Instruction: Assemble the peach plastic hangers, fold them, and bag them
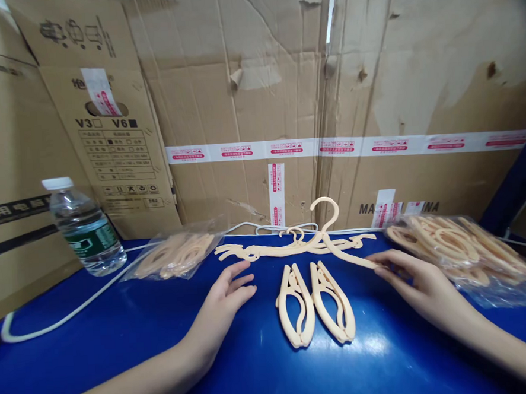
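Observation:
My right hand (pixel 410 277) pinches the right end of an unfolded cream hanger (pixel 349 257), whose hook points up. The hanger's left part overlaps other unfolded hangers (pixel 275 250) lying at the back of the blue table (pixel 265 375). My left hand (pixel 231 291) is just below the left end of these hangers, its fingers apart and nothing in them. Between my hands lie two folded cream hangers side by side, the left one (pixel 283 314) and the right one (pixel 349 313).
A clear bag of folded hangers (pixel 177 256) lies at the back left, and a fuller bag (pixel 466 250) at the right. A water bottle (pixel 87 231) stands at the left beside a white cable (pixel 74 312). Cardboard (pixel 239 103) rises behind the table.

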